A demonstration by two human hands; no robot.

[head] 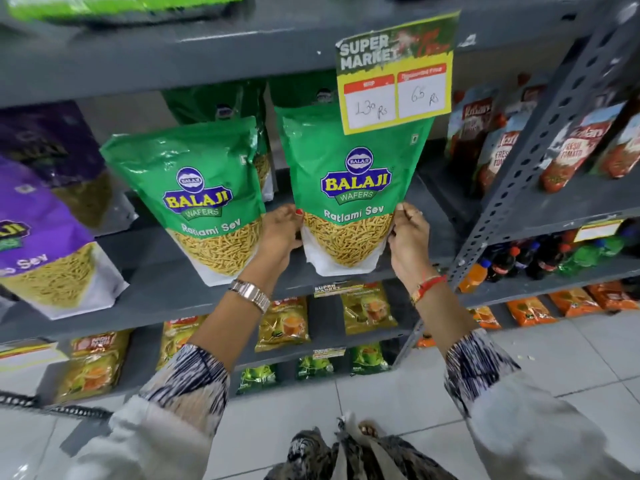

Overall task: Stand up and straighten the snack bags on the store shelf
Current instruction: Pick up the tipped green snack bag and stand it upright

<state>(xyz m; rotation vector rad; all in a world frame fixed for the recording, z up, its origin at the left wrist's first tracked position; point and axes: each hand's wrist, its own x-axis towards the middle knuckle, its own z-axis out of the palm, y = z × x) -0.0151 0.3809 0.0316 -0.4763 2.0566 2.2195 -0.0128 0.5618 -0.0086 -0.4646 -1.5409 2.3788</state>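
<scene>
Green sev pouch upright on shelf; left hand and right hand pinch its lower edges; likely light, crinkly, slippery; grip low.

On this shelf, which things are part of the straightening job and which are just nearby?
Job:
right green Ratlami Sev bag, held by left hand and right hand
left green bag, leaning
purple bags

Nearby:
price sign
tomato ketchup pouches
soft drink bottles
tea packets
</scene>
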